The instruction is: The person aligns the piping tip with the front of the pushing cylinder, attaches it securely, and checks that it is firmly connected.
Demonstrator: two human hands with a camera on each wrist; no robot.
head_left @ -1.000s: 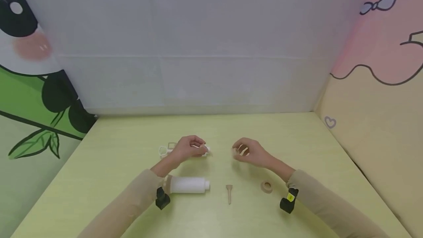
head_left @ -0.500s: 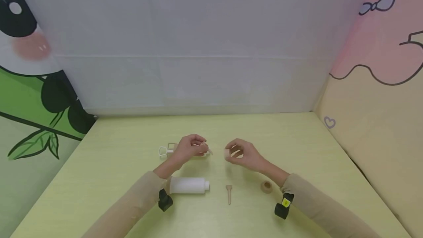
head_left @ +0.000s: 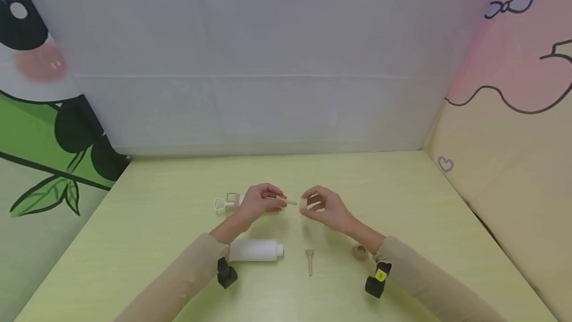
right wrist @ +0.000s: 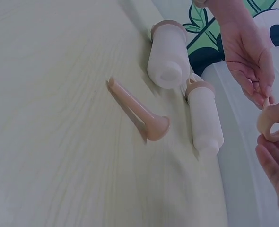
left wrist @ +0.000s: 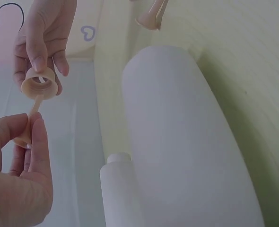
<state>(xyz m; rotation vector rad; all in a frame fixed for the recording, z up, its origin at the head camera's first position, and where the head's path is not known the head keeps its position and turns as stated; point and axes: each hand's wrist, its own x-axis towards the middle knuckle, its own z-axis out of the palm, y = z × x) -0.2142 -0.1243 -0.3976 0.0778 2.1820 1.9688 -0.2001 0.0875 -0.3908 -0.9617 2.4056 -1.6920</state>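
My left hand (head_left: 263, 201) pinches a beige funnel-shaped nozzle (head_left: 291, 202) by its wide end, its thin tip pointing right. Facing it, my right hand (head_left: 328, 205) holds a beige screw ring (head_left: 303, 205) between thumb and fingers. In the head view a small gap separates tip from ring; in the left wrist view the tip overlaps the lower rim of the ring (left wrist: 30, 88). Both hands are raised above the table. A second nozzle (head_left: 310, 262) lies on the table, and another beige ring (head_left: 359, 252) lies partly hidden by the right forearm.
A large white bottle (head_left: 255, 250) with a beige collar lies on its side by the left wrist. Behind the left hand lies a smaller white bottle (right wrist: 205, 118), with a white loop handle (head_left: 220, 204) at its end. A white sheet (head_left: 286, 63) hangs behind the table (head_left: 380, 178).
My right hand has moved left with the ring, towards the nozzle. My left hand has turned the nozzle so its tip points right, and shifted slightly right.
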